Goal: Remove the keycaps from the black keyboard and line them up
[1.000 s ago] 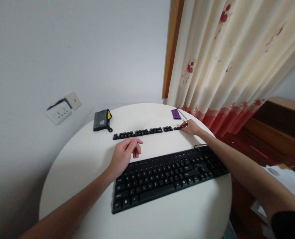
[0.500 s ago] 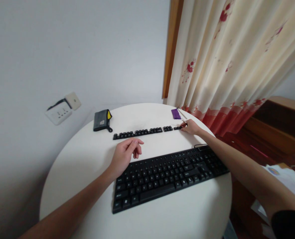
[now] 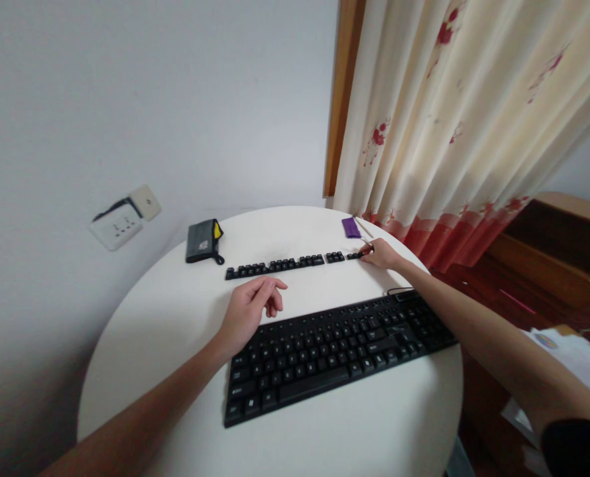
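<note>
A black keyboard (image 3: 335, 351) lies across the round white table (image 3: 176, 318). Behind it a row of loose black keycaps (image 3: 275, 265) runs left to right. My right hand (image 3: 382, 254) reaches to the right end of that row, fingers pinched on a thin metal tool at the last keycaps (image 3: 354, 255). My left hand (image 3: 249, 310) rests just above the keyboard's upper left corner, fingers loosely curled and apart, holding nothing.
A grey pouch with a yellow tab (image 3: 202, 241) lies at the back left of the table. A purple object (image 3: 351, 227) sits near the curtain (image 3: 449, 132). A wall socket (image 3: 116, 226) is at the left. Wooden furniture (image 3: 548, 252) stands to the right.
</note>
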`<state>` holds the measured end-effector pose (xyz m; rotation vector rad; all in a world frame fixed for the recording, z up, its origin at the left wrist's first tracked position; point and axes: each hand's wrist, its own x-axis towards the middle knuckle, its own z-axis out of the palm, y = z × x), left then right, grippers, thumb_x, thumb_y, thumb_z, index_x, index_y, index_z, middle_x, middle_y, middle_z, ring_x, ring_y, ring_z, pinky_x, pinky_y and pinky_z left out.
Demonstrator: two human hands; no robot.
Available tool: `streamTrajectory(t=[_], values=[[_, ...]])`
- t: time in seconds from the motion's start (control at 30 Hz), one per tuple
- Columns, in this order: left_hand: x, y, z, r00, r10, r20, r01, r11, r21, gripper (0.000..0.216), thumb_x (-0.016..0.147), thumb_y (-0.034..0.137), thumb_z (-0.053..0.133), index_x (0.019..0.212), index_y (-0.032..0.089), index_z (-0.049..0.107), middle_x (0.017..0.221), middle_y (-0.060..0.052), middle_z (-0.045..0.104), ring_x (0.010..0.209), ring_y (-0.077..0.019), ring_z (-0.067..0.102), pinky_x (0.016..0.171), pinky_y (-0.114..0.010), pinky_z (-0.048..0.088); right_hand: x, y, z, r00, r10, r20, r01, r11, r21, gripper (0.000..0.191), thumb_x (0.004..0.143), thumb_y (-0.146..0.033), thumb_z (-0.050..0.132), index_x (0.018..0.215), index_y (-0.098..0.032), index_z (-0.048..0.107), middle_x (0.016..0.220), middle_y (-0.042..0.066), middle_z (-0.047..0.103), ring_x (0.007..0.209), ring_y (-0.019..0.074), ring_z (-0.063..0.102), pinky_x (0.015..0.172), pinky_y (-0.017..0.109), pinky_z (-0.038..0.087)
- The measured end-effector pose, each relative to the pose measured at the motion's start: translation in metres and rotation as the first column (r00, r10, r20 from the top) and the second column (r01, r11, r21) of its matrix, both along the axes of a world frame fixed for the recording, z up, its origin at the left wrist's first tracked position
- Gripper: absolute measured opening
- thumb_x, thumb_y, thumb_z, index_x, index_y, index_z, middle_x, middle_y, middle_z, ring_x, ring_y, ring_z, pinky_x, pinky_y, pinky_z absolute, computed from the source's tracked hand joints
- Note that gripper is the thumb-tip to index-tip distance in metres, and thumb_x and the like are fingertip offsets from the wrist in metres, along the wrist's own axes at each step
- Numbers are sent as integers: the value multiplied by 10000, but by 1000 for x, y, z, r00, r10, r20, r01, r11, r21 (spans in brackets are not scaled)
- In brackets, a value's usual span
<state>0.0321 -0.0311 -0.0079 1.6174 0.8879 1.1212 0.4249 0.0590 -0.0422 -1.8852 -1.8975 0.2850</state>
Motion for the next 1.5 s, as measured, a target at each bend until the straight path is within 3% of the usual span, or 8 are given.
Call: streamTrajectory(t=[0.5, 0.63, 0.73, 0.83, 0.93, 1.03, 1.17, 1.5], values=[[-1, 2, -3, 1000, -5, -21, 5, 1000, 2, 320, 946, 406, 518, 888, 129, 668, 595, -8, 602, 506, -114, 516, 505, -230, 419, 1, -3, 9, 997, -25, -78, 29, 998, 48, 232, 633, -157, 779, 865, -141, 776, 742, 28, 745, 662, 173, 645, 642, 241, 472], [-1, 1, -1, 1000, 2, -22, -1, 1000, 12, 330, 946, 413, 512, 882, 131, 669, 590, -8, 600, 503, -115, 514, 503, -231, 416, 11, -11, 32, 987, -87, -136, 109, 980, 166, 219, 802, -313, 690, 868, -111, 743, 836, 88, 745, 763, 202, 660, 715, 276, 486], [0, 0, 0, 1000, 1, -15, -1, 1000, 10, 327, 946, 409, 515, 878, 128, 668, 589, -6, 596, 503, -111, 512, 502, -228, 417, 20, -29, 58, 965, -126, -229, 186, 946, 265, 489, 981, -466, 403, 875, -110, 722, 835, 108, 728, 753, 197, 653, 694, 287, 490], [-1, 1, 0, 1000, -2, -4, 2, 1000, 7, 327, 950, 411, 514, 885, 129, 666, 598, -5, 598, 507, -108, 514, 503, -224, 421, 25, -62, 80, 894, -42, -446, 236, 890, 390, 660, 970, -640, 297, 829, -139, 704, 757, 99, 697, 663, 185, 629, 631, 292, 494], [-1, 2, -1, 1000, -12, -2, 12, 1000, 13, 330, 953, 417, 512, 893, 132, 666, 604, -5, 599, 511, -108, 519, 506, -225, 425, 30, -102, 89, 901, 46, -432, 192, 850, 490, 691, 945, -702, 273, 793, -179, 698, 731, 86, 667, 662, 190, 611, 645, 310, 488], [0, 1, -1, 1000, -7, -4, 7, 1000, 19, 338, 942, 429, 521, 884, 130, 667, 597, -10, 599, 502, -115, 520, 493, -232, 422, 34, -135, 78, 910, -82, -406, 269, 862, 429, 656, 938, -701, 300, 754, -197, 676, 578, 45, 564, 503, 169, 498, 506, 306, 403], [2, 0, 0, 1000, -1, -10, 1, 1000, 20, 332, 933, 427, 526, 878, 130, 663, 591, -10, 595, 502, -121, 521, 491, -236, 424, 42, -164, 50, 886, -154, -438, 305, 904, 300, 624, 927, -683, 356, 615, -199, 595, 513, 19, 500, 467, 150, 434, 468, 290, 342], [1, 1, 1, 1000, 2, -15, -2, 1000, 20, 313, 938, 412, 530, 871, 134, 655, 594, -3, 590, 505, -114, 518, 498, -231, 421, 44, -181, 14, 786, -219, -579, 368, 918, 151, 527, 903, -608, 460, 593, -199, 578, 477, -14, 475, 435, 128, 413, 475, 261, 348]])
